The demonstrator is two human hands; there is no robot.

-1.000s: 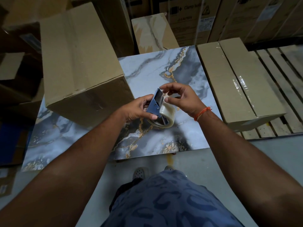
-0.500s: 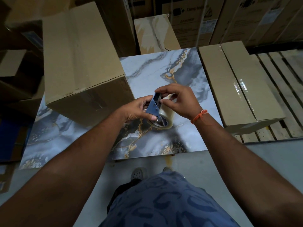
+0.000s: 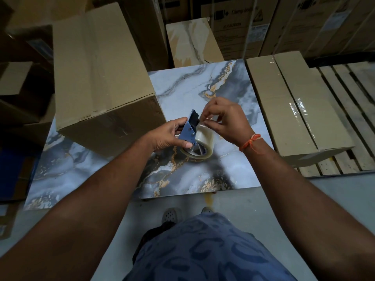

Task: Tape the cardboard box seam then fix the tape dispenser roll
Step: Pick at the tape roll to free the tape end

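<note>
1. Blue sheet-metal tape dispenser [image 3: 189,133], flat wedge-shaped side plate with small rivets, dark blade end pointing up and away; held in mid-air above the marble slab
2. Left hand [image 3: 166,136] wrapped around the dispenser's handle side, fingers curled closed on it, thumb pressed flat against the blue plate near the roll hub
3. Clear tape roll [image 3: 203,145] mounted on the dispenser, glossy, cylindrical, pale beige tint, metal spoked hub showing at the bottom face
4. Right hand [image 3: 225,122] over the top of the roll, thumb and forefinger pinched together at the roll's upper edge next to the blade end, other fingers loosely spread; whether a loose tape end is in the pinch cannot tell, too thin and clear
5. Orange thread band [image 3: 250,141] knotted round the right wrist
6. Marble slab [image 3: 203,88], smooth and shiny, grey-blue with white veins and gold streaks, lying flat beneath the hands
7. Large cardboard box [image 3: 97,78] on the slab's left part, matte brown, long rectangular, creased near corner, end face toward camera
8. Second flat cardboard box [image 3: 288,106] right of the slab, sitting on a slatted wooden pallet [image 3: 349,118], centre seam covered by a shiny clear tape strip with wrinkles
9. Head view only; bottom edge shows blue patterned fabric [image 3: 213,250] and grey concrete floor [image 3: 274,199]
</note>
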